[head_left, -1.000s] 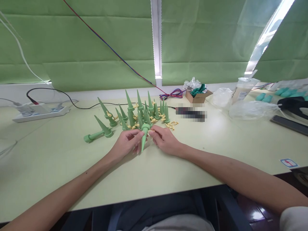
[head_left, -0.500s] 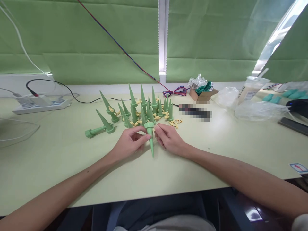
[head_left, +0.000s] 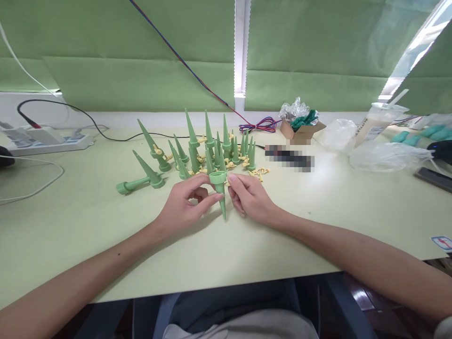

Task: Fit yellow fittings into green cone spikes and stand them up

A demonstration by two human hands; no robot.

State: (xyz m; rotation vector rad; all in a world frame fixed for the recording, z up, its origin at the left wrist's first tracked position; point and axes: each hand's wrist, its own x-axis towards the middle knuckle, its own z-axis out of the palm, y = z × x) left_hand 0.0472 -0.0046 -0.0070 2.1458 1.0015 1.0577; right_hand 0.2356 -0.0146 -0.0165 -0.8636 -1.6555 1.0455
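The step appears to be mating parts: the left hand [head_left: 185, 201] holds a tip-down green spike [head_left: 219, 188] in a closed grip over the table [head_left: 219, 263], the right hand [head_left: 253, 198] pinches a small yellow piece [head_left: 227, 184] beside its collar, and the next move calls for steady alignment.

Cup [head_left: 376, 123]: dark lettering, partly legible, apparently "AUTT"; remainder unreadable. Bench [head_left: 212, 263] sticker [head_left: 442, 243]: red mark, blue border; no legible text.
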